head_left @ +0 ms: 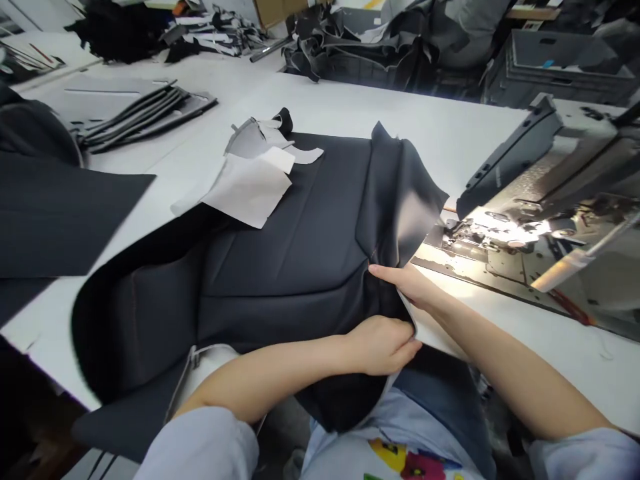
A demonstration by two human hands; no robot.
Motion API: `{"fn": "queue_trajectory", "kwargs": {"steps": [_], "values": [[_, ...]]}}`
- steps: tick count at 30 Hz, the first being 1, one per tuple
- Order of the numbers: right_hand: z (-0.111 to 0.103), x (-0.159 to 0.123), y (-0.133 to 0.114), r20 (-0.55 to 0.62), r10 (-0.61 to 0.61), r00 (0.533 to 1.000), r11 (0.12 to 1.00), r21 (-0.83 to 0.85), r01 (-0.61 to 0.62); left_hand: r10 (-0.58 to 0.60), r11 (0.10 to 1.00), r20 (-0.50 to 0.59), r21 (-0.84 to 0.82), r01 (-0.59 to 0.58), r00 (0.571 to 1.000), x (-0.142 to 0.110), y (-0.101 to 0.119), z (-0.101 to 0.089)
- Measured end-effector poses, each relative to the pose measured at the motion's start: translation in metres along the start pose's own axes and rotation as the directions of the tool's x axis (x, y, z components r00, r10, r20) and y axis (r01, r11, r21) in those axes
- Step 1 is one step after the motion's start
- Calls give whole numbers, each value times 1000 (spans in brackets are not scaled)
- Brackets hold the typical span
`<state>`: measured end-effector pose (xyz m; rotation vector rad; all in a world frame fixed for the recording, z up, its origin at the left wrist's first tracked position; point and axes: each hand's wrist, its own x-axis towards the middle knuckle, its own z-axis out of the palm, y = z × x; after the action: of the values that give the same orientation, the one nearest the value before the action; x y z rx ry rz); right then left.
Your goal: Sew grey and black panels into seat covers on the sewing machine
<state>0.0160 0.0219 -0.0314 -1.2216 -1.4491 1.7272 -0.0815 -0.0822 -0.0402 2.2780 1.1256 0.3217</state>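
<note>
A black sewn seat cover (pixel 290 247) with stitched panel seams spreads over the white table and hangs off its front edge. My left hand (pixel 383 345) is closed on the cover's near right edge, fingers curled over it. Just above, my right hand (pixel 405 283) pinches the cover by a seam, the thumb lying on top and the other fingers hidden underneath. Pale backing pieces (pixel 255 177) are turned up at the cover's far left. To the right of my hands stands a sewing machine (pixel 520 180), its lamp lighting the needle area.
Stacked dark trimmed panels (pixel 150 113) lie at the back left, with black sheet material (pixel 60 220) nearer. Behind the table are a crate of dark pieces (pixel 360 63) and grey bins (pixel 555 67). A red-handled tool (pixel 573 308) rests near the machine.
</note>
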Motion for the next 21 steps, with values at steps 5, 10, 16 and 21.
{"fn": "queue_trajectory", "kwargs": {"steps": [5, 10, 16, 21], "values": [[-5, 11, 7, -113, -205, 972, 938, -305, 162, 170, 984, -134, 74, -162, 976, -3, -6, 7], [-9, 9, 14, -175, -220, 960, 970, -144, 197, 102, 993, -311, 89, -78, 945, -4, -16, 0], [-7, 0, 14, -177, 72, 982, 946, 324, -11, -79, 995, -155, -76, 68, 985, 4, -15, -12], [0, 3, 11, -188, 135, 973, 892, 451, -36, -177, 970, -48, -178, 166, 983, 10, -11, -18]]}}
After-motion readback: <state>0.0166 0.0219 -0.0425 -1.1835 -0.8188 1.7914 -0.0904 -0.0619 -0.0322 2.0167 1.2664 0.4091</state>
